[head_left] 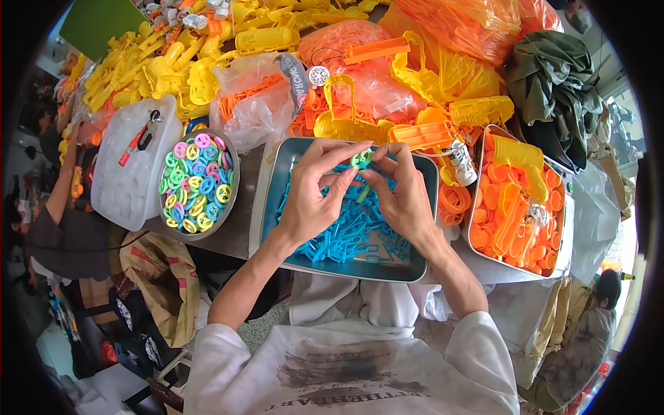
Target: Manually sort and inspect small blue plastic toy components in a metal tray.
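Holding small green piece (361, 159) over teal tray (276, 181), pinched between fingertips and thumbs of left hand (317, 190) and right hand (404, 192). Both nearly closed, fingers bent inward. Directly below, in tray: loose blue plastic pieces (342, 232). To left on surface (242, 225): round bowl (223, 213) of small multicoloured wheels (196, 181). To right: second tray (510, 263), full of orange pieces (492, 232), yellow casing (519, 158) on top. Beyond: heaped yellow parts (266, 39).

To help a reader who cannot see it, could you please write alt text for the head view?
Bare hands hold a small green piece above a tray of blue parts. A bowl of colourful rings stands left, a tray of orange parts right; yellow parts lie behind.
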A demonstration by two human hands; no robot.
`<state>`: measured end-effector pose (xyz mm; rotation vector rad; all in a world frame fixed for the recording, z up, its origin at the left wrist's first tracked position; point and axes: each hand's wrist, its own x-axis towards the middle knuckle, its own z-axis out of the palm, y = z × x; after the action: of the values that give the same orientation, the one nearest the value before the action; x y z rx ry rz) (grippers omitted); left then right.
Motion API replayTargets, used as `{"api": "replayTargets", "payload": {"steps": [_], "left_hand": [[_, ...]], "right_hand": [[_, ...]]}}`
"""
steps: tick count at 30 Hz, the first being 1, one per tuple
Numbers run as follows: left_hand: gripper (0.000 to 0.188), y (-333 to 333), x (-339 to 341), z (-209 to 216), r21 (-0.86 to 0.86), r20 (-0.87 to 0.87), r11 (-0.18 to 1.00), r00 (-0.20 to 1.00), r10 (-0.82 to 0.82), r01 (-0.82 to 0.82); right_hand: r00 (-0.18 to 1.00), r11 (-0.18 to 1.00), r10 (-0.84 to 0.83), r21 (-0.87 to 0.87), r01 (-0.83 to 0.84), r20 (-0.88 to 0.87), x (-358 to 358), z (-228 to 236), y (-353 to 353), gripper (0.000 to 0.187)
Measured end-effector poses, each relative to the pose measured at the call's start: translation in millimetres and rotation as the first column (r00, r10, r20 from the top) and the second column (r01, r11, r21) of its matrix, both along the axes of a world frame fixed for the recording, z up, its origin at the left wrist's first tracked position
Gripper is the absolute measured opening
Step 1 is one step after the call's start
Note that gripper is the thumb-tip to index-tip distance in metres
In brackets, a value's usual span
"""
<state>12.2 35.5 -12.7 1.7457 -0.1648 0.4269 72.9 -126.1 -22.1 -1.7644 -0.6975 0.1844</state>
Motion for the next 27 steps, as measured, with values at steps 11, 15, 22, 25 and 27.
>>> {"api": "replayTargets", "payload": {"steps": [11,15,22,25,27], "left_hand": [[0.043,-1.5,2.3,-6.7,-0.039,-0.022,0.998,0.999,0.043,-0.044],[0.047,0.1,0.7,-7.6,0.012,-0.014,0.998,0.998,0.054,-0.054],[0.045,-8.3,-1.0,2.9,-0.058,-0.053,0.995,0.996,0.072,-0.075],[0.045,-4.3,0.0,-2.3,-0.005,-0.042,0.997,0.996,0.076,-0.076],[0.045,-4.2,0.4,-2.8,0.018,-0.041,0.996,0.996,0.082,-0.082]], "right_hand": [[0.999,1.0,-0.008,0.017,0.009,-0.047,-0.4,6.3,0.2,0.018],[0.974,0.996,-0.084,-0.012,0.088,0.211,2.1,6.2,1.6,0.011],[0.989,0.992,-0.115,-0.037,0.119,0.089,-3.6,8.5,1.9,0.019],[0.988,0.994,-0.112,0.012,0.111,0.109,-5.5,7.6,3.2,0.024],[0.982,0.995,-0.102,0.011,0.101,0.156,-4.3,5.2,1.5,0.025]]}}
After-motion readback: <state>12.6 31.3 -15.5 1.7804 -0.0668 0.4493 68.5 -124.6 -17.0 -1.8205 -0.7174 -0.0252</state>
